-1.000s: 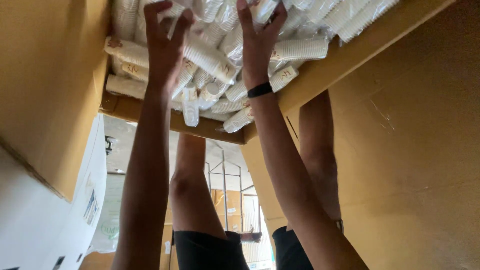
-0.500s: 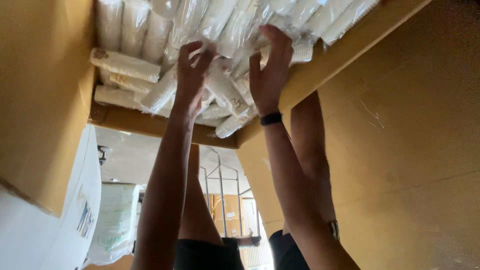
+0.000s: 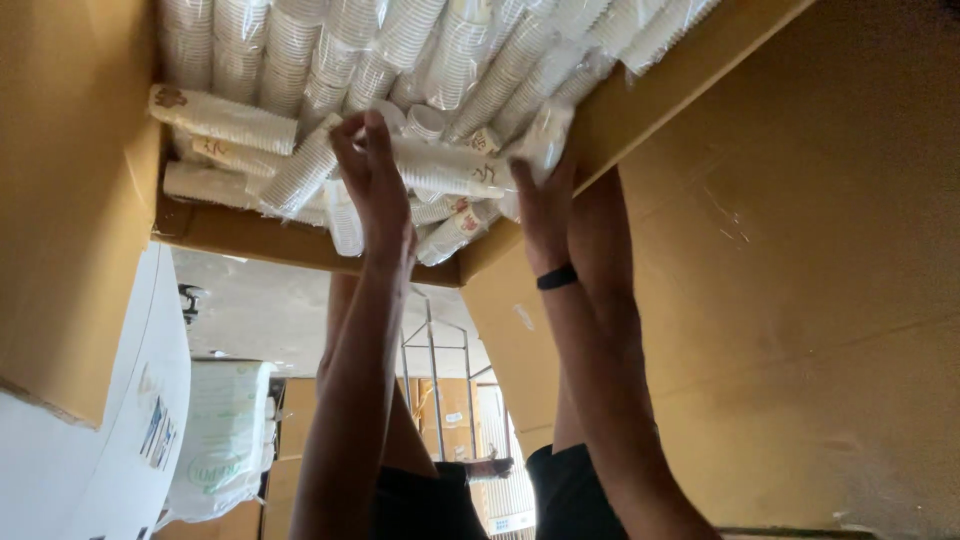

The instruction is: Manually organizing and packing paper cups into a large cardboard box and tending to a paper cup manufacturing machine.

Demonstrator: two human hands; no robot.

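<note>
Brown corrugated cardboard box (image 3: 300, 240), large, open, its flaps spread wide; walls fill the left and right of the view.

Contents: white paper cups nested into long sleeves, each wrapped in clear film. Many sleeves (image 3: 330, 50) lie in parallel rows across the far part of the box; several lie crosswise near the box's lower edge, among them one at the left corner (image 3: 222, 118).

Held item: one sleeve of cups (image 3: 450, 168), lying crosswise above the others, near the middle of the box and close to its right wall. Both hands are on it.

Left hand (image 3: 372, 170): fingers curled over the sleeve's left end, closed around it.

Right hand (image 3: 542, 195): gripping the sleeve's right end, fingers bunched in the loose film there; black band (image 3: 556, 277) at the wrist.

Surroundings: dark shorts (image 3: 440, 505) and legs of the person seen between the arms; a white printed sack (image 3: 222, 440) at lower left; a metal frame (image 3: 435, 350) and further cartons beyond.
</note>
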